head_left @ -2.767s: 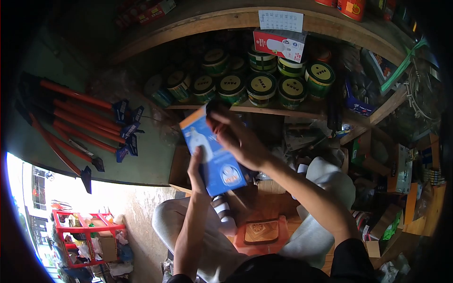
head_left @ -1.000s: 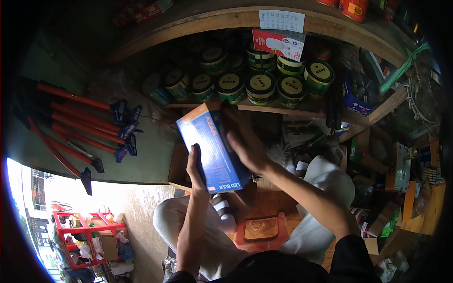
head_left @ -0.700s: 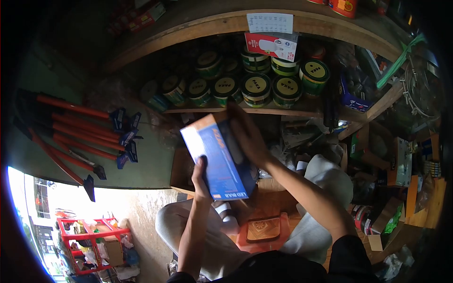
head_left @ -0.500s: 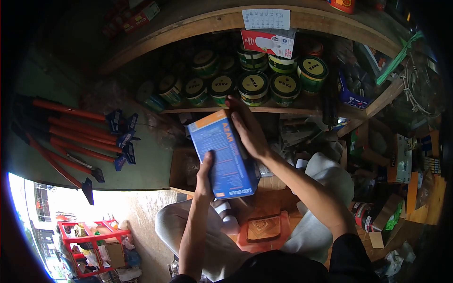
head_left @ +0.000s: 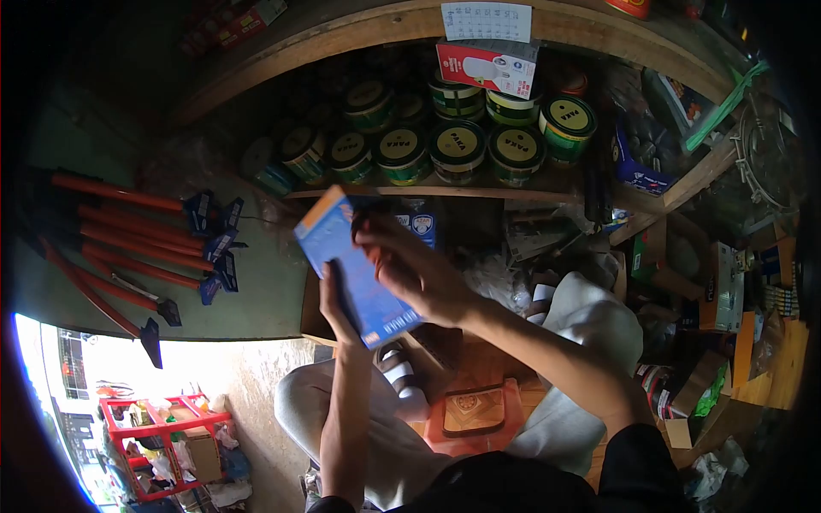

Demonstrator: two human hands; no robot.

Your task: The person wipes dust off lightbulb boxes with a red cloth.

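A blue LED bulb box [head_left: 368, 306] with an orange end is tilted in front of me, above my lap. My left hand [head_left: 340, 312] is closed on its lower left side, with the thumb lying along the printed face. Across the box's upper right part lies my right hand [head_left: 415, 274], its fingers curled inward and partly blurred. Something dark shows at those fingertips, but I cannot make out what it is. Behind my right hand, another blue box [head_left: 423, 224] is partly visible under the shelf.
Green PAKA cans [head_left: 459, 145] line the wooden shelf [head_left: 547, 195] ahead. Orange-handled tools [head_left: 145, 231] lie on the green surface at left. A red rack [head_left: 167, 427] stands lower left. Opened cartons [head_left: 684, 410] lie at right, and a pinkish stool [head_left: 466, 415] is between my legs.
The box has shifted left and turned to a steeper tilt. My right hand has moved from its upper right edge onto its face, fingers now curled. My left hand still holds the box.
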